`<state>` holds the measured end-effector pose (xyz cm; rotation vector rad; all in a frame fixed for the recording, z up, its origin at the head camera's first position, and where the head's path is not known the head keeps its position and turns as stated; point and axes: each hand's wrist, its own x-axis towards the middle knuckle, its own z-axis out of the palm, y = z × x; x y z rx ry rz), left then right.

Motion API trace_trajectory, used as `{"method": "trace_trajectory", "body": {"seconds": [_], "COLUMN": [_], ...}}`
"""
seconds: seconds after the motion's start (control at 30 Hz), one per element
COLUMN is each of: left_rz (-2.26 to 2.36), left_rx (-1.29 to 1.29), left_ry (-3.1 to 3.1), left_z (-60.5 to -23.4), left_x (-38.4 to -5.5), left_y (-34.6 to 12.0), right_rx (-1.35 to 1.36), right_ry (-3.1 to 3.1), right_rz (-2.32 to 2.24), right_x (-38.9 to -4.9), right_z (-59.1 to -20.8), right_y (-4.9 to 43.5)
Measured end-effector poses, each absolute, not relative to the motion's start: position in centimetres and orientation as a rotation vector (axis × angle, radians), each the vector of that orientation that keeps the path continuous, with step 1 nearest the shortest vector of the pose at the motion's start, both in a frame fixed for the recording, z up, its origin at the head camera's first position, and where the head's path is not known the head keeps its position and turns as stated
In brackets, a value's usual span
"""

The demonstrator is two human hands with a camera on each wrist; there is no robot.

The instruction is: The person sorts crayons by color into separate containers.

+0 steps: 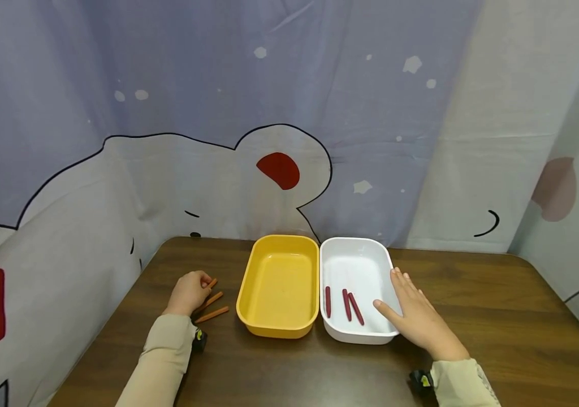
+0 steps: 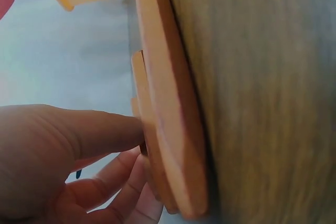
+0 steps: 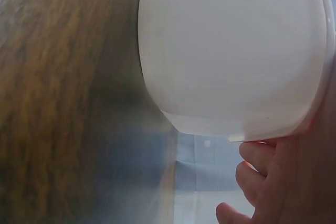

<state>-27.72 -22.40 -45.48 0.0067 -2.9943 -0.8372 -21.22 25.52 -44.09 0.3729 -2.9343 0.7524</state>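
Note:
On the left of the table lie three slim orange sticks, crayon-like in shape, with the nearest orange stick [image 1: 212,314] pointing toward the yellow box. My left hand [image 1: 189,293] bends over them, its thumb and fingers pinching the farthest orange stick [image 1: 212,282]. The left wrist view has the left hand [image 2: 100,150] behind the nearest stick [image 2: 170,98], which partly hides the others. My right hand [image 1: 417,314] rests with straight fingers on the right rim of the white box [image 1: 358,339]. Three dark red sticks [image 1: 328,302] lie inside that box.
A yellow box [image 1: 277,333] stands against the white box's left side, between the left hand and the white box. Behind the wooden table [image 1: 279,379] hangs a printed curtain [image 1: 371,113], which also runs along the left side.

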Motion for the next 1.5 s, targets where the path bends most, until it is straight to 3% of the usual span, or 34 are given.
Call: {"method": "trace_trajectory", "body": {"seconds": [0.7, 1.13, 1.5], "left_rz": [-1.034, -1.711, -1.984], "left_rx": [0.036, -0.092, -0.137], "left_ry": [-2.856, -2.591, -2.478], "left_z": [-44.2, -41.0, -39.8], "left_x": [-26.5, -24.7, -23.8], "left_y": [-21.0, -18.0, -14.9], "right_rx": [0.368, 0.380, 0.361], "right_ry": [-2.932, -2.925, -2.930], "right_rz": [0.767, 0.762, 0.720], "right_x": [-21.2, -21.2, -21.1], "right_z": [-44.3, -44.2, -44.1], "right_y": [25.6, 25.5, 25.4]}}
